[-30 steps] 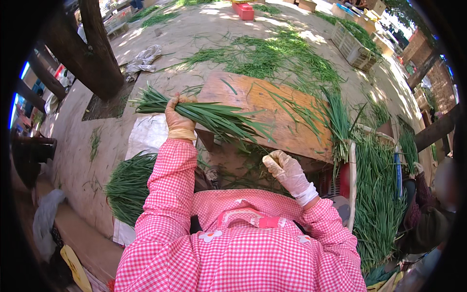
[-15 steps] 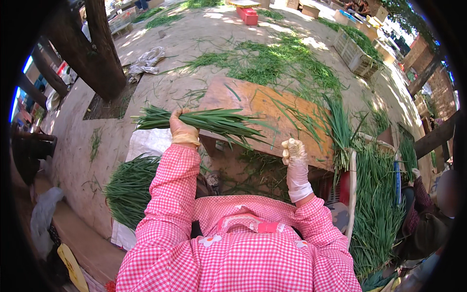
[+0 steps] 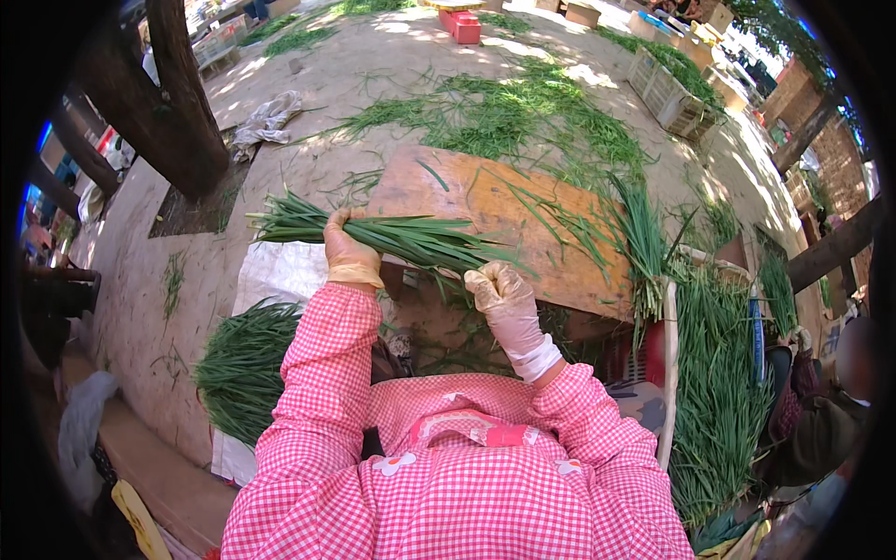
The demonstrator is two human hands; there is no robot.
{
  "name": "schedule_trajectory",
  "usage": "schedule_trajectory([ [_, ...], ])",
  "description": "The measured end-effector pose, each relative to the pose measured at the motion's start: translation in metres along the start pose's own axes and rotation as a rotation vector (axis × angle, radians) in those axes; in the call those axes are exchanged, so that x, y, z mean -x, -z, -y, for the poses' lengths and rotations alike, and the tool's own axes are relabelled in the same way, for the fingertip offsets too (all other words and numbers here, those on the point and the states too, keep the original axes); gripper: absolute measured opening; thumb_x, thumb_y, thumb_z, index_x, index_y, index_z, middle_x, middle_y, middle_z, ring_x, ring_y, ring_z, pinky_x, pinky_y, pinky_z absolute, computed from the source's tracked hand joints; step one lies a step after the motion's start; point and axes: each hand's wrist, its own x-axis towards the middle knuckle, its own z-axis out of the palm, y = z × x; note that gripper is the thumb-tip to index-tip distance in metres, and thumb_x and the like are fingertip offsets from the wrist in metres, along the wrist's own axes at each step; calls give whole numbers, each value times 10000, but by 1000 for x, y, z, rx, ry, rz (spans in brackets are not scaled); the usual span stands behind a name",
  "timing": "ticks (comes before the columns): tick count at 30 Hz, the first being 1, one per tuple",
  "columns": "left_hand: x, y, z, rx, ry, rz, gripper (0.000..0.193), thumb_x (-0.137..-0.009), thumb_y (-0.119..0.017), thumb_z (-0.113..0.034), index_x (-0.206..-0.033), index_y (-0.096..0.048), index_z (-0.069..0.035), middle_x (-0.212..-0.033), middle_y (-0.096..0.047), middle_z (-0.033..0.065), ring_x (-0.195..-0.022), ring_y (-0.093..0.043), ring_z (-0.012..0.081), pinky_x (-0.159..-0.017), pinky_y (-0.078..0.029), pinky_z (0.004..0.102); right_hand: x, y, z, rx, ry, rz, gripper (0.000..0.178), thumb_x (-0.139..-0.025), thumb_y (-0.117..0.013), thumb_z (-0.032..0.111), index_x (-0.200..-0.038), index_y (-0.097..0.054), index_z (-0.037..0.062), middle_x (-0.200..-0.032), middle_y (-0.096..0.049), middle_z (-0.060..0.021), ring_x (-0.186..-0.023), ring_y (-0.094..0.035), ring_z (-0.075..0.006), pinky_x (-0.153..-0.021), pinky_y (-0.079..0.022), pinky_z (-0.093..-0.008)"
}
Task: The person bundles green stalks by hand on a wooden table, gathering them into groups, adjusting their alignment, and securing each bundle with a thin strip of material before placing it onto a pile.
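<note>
My left hand point(image 3: 350, 247), in a thin glove, is wrapped round a bundle of garlic chives point(image 3: 420, 241). The bundle lies level in the air, pale stem ends to the left and green leaf tips to the right, over the near edge of a wooden board point(image 3: 457, 187). At the leaf tips, my right hand point(image 3: 507, 297) in a whitish glove has its fingers closed in a pinch. Whether leaf ends are between those fingers I cannot make out. Loose chive leaves point(image 3: 569, 224) lie on the board, and another bunch of chives point(image 3: 644, 243) rests at its right end.
A large heap of chives point(image 3: 719, 392) fills the space on my right, beside a pale pole point(image 3: 668, 373). More chives point(image 3: 245, 369) lie on a white sack point(image 3: 280, 271) at left. Ahead are strewn leaves point(image 3: 504, 121), a crate point(image 3: 672, 98) and a tree trunk point(image 3: 173, 112). A co-worker point(image 3: 821, 401) sits at far right.
My right hand has moved left and slightly up, from beside the board's near edge to the leaf tips. My left hand keeps its hold on the bundle, nearly in place.
</note>
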Motion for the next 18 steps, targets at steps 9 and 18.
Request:
schedule_trajectory([
  [9,5,-8,-2,44,41,39,35,-791,-508,-122,-795,-480,-103,-653,-472,13,-586,-465,167,-597,-450,350,-34,89,0,-182,-96,-81,216,-918,-527,282,-894,-561,69,-734,-538,0,-607,-462,-79,-567,-386,-246],
  [18,18,-21,17,-44,113,18,44,-783,-529,-124,-781,-500,-91,-660,-483,10,-603,-494,189,-642,-472,381,-44,47,-29,-257,-141,-48,232,-892,-574,255,-782,-601,53,-676,-549,8,-620,-469,-84,-563,-387,-258],
])
